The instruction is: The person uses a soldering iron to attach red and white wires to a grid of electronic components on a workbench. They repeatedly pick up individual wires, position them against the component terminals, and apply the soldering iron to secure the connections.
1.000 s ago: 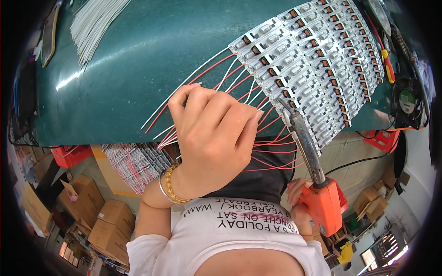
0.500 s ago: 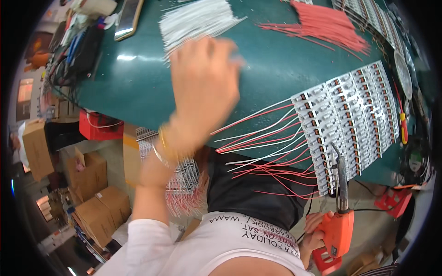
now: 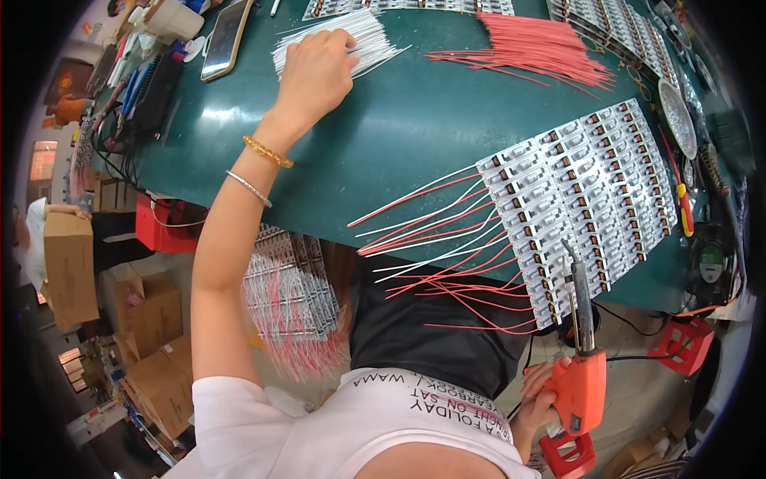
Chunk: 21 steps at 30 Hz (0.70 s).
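Observation:
My left hand (image 3: pixel 317 73) rests on a pile of straight white wires (image 3: pixel 371 40) with its fingers curled down. Its fingertips are hidden, so what they pinch does not show. At the lower right my right hand (image 3: pixel 539 397) grips an orange soldering gun (image 3: pixel 580 391). The gun's long metal tip points up over a panel of small circuit boards (image 3: pixel 578 199), set in rows with dark and metal parts. White and red wires (image 3: pixel 431 215) stick out from the panel's left edge and hang past the table edge toward my lap.
A pile of red wires (image 3: pixel 542 48) lies at the far right of the green table (image 3: pixel 239 160). A phone (image 3: pixel 227 40) lies far left. A yellow-and-red screwdriver (image 3: pixel 685 209) is right of the panel. Wired boards (image 3: pixel 291 291) hang below the table edge. A person holds a cardboard box (image 3: pixel 70 267) at left.
My left hand has moved up and left onto the white wires and slowed, with its fingers curled. My right hand still holds the soldering gun. The view has shifted slightly.

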Motion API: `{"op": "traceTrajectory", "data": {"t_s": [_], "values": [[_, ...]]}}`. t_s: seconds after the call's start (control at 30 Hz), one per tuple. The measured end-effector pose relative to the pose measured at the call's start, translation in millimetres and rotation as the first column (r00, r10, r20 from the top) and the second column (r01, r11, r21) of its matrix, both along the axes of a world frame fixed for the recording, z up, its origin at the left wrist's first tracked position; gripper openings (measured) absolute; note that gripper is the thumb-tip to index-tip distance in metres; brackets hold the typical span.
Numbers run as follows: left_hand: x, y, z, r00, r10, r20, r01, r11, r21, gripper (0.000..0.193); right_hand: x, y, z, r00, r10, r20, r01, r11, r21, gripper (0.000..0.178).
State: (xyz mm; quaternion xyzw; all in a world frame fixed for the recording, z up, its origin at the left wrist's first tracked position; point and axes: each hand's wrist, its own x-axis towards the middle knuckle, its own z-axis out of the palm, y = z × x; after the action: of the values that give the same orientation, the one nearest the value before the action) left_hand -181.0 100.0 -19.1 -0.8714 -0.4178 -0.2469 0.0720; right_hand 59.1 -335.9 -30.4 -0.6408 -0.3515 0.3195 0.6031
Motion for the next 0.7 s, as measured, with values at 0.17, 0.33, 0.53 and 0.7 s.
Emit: {"op": "traceTrajectory", "data": {"t_s": [0.17,0.33,0.53,0.7], "values": [[3,3,2,0.997,-0.018,-0.071,0.007,0.989,-0.145,0.011,-3,0,7,1.000,-0.010,-0.005,0.009,0.993,-0.120,0.063],[3,0,3,0.976,0.014,-0.217,-0.006,0.999,0.036,0.007,-4,-3,3,1.000,0.005,-0.007,-0.006,0.999,-0.040,0.059],[7,-12,19,1.000,-0.010,-0.015,0.012,0.993,0.113,0.006,-1,-9,-14,1.000,0.012,0.021,-0.016,0.979,0.202,0.066],[40,-96,42,0.916,0.026,0.399,0.135,0.919,-0.370,0.008,-4,-12,-9,1.000,0.004,0.009,-0.005,0.994,0.111,0.070]]}}
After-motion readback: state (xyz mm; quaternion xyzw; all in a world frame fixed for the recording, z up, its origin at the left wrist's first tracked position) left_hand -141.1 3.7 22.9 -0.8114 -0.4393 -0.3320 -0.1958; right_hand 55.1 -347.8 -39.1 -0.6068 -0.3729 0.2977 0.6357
